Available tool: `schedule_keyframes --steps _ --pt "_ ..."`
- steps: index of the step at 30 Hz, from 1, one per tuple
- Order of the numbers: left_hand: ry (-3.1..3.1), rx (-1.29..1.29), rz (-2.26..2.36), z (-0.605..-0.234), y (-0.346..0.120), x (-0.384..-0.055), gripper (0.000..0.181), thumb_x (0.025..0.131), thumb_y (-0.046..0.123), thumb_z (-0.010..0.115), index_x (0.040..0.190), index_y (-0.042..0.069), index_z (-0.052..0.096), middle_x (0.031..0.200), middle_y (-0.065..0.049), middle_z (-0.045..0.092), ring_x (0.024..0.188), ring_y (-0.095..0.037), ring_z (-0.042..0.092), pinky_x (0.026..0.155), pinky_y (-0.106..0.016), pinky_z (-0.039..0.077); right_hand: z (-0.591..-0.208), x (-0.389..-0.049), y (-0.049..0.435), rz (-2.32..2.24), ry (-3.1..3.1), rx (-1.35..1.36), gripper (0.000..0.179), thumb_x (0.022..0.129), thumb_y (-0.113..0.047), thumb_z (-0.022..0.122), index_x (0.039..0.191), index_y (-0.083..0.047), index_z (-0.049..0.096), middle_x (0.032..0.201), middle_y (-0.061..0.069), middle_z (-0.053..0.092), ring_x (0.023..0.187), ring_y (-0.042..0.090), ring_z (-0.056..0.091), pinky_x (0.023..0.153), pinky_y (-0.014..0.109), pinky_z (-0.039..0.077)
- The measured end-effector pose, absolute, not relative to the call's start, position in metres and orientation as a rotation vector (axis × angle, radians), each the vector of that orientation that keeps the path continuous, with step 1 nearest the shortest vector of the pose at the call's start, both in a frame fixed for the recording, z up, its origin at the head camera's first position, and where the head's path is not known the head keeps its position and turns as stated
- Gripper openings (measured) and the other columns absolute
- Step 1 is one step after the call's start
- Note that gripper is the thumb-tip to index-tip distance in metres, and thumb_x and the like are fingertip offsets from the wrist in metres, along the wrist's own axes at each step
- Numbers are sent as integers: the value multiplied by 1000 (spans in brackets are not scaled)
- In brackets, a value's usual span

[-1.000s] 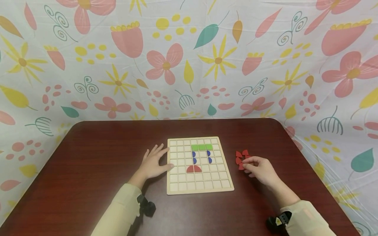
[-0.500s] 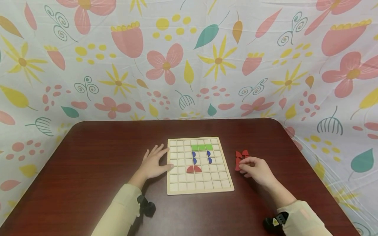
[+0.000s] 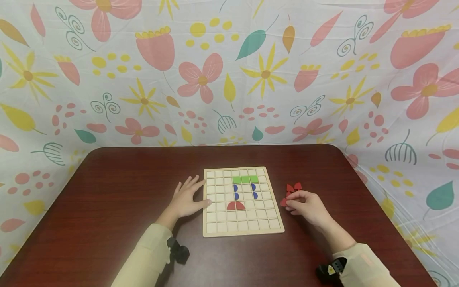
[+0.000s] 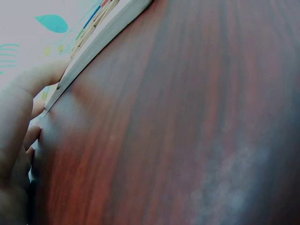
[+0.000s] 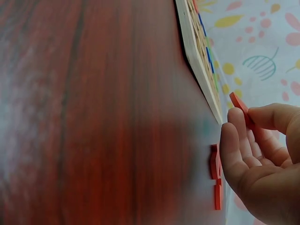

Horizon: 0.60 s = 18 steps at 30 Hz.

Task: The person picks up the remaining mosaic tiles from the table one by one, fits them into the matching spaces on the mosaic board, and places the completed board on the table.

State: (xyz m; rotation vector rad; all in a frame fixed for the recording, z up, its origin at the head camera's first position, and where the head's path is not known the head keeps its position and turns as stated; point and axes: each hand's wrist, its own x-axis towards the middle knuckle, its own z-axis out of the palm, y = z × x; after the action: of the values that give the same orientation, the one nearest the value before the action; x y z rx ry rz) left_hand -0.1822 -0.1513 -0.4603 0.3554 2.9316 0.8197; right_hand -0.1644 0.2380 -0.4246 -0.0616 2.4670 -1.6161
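Observation:
A pale wooden grid board (image 3: 244, 228) lies flat on the table. Green squares (image 3: 245, 179), blue half-round pieces (image 3: 236, 196) and two red quarter-round pieces (image 3: 235, 205) sit in its cells. My left hand (image 3: 186, 201) rests at the board's left edge, thumb and a fingertip touching it, fingers spread. Just off the right edge, my right hand (image 3: 309, 207) pinches a red quarter-round piece (image 5: 239, 103) between thumb and fingers, raised off the table in the right wrist view. Several loose red pieces (image 3: 294, 186) lie beside that hand, partly hidden by it.
The dark reddish-brown table (image 3: 143, 167) runs back to a flower-printed cloth (image 3: 229, 79). Black wrist cameras (image 3: 179, 251) are strapped over both pale sleeves.
My right hand has moved left towards the board, carrying the red quarter-round piece away from the loose pile. The left hand and the board have stayed in place.

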Motion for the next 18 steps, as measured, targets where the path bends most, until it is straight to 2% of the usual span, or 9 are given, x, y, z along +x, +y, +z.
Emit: schedule_keyframes --steps 5,13,18 --pt "2935 363 824 -460 -152 -182 76 81 56 62 145 22 39 157 -8 25 146 -32 15 115 -60 5 -425 -164 236 -1654 2430 -81 31 88 -6 64 109 15 56 91 18 69 77 16 71 69 32 59" --pt "2933 367 826 -459 -152 -181 76 81 56 62 145 22 40 157 -8 25 147 -31 15 115 -60 5 -426 -164 232 -1664 2400 -98 39 90 -4 59 125 11 52 101 24 67 81 15 71 71 32 58" --pt "2929 359 827 -458 -151 -180 76 81 55 63 145 22 40 157 -8 25 147 -31 14 115 -60 5 -425 -163 230 -1656 2403 -59 36 91 -5 58 123 10 55 107 25 66 82 19 72 72 34 58"
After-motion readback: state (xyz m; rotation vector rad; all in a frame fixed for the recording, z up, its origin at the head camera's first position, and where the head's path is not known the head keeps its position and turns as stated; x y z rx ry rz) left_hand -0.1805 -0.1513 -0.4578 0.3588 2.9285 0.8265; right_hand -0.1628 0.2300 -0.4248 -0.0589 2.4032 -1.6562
